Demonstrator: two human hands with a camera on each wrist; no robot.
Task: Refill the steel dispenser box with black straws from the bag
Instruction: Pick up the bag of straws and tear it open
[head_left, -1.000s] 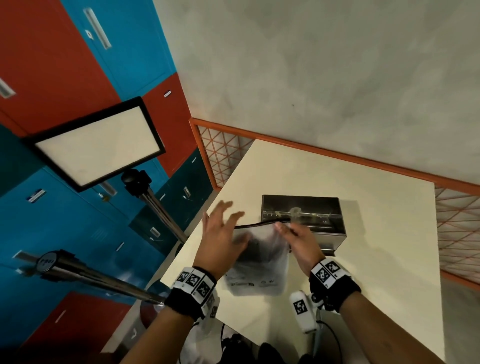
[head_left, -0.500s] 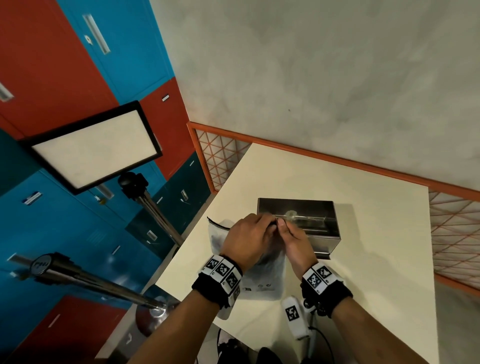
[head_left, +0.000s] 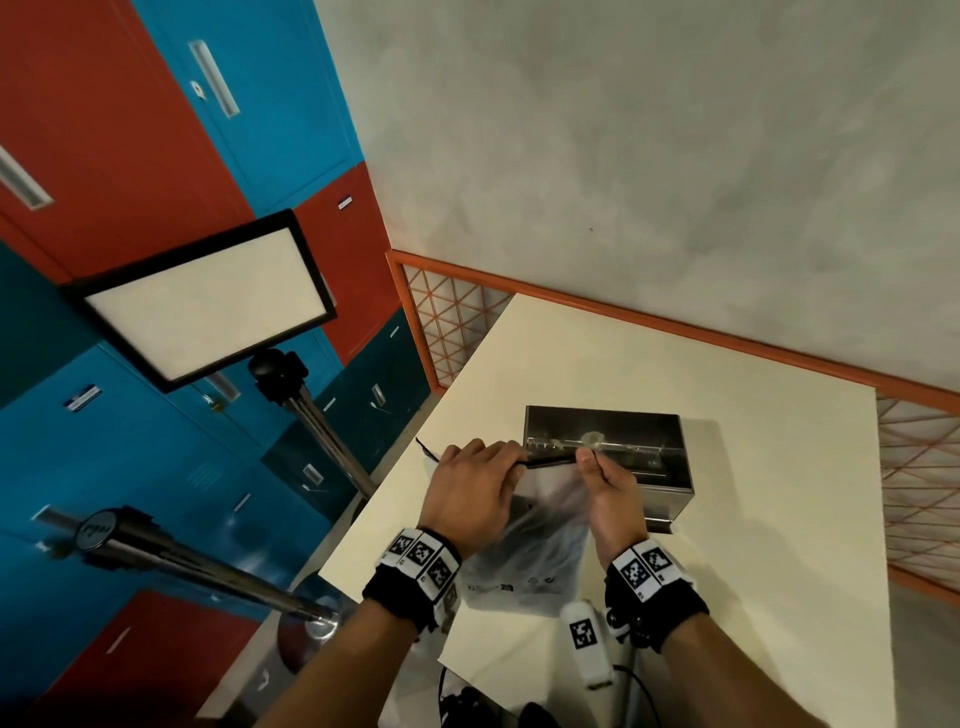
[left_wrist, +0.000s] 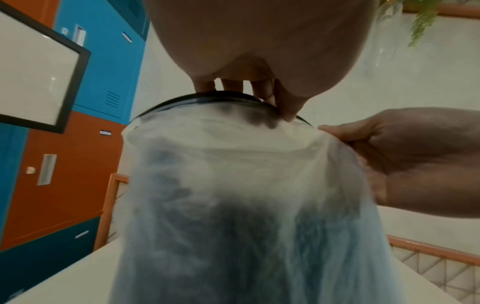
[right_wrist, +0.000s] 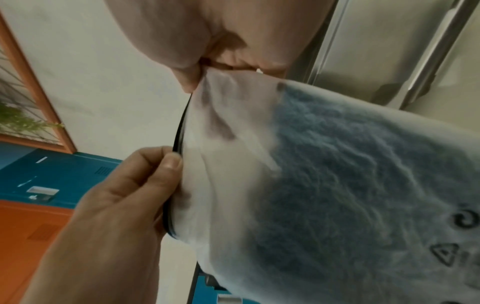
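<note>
A frosted plastic bag (head_left: 540, 540) with a black zip strip along its top lies over the near part of the cream table, dark straws (left_wrist: 233, 236) showing through it. My left hand (head_left: 475, 488) pinches the zip edge, thumb and fingers on the black strip (left_wrist: 221, 96). My right hand (head_left: 605, 480) pinches the same top edge further right (right_wrist: 197, 76). The steel dispenser box (head_left: 623, 441) stands just behind the bag's top, its lid shut with a clear knob (head_left: 591, 439).
The table (head_left: 753, 519) ends close on the left and near sides. An orange lattice railing (head_left: 675, 325) runs along the far edge and right. A light panel on a stand (head_left: 202, 301) and coloured lockers (head_left: 130, 130) stand to the left.
My left hand came from an open spread over the bag to pinch the zip edge. It has since slid left, apart from the right hand along the top.
</note>
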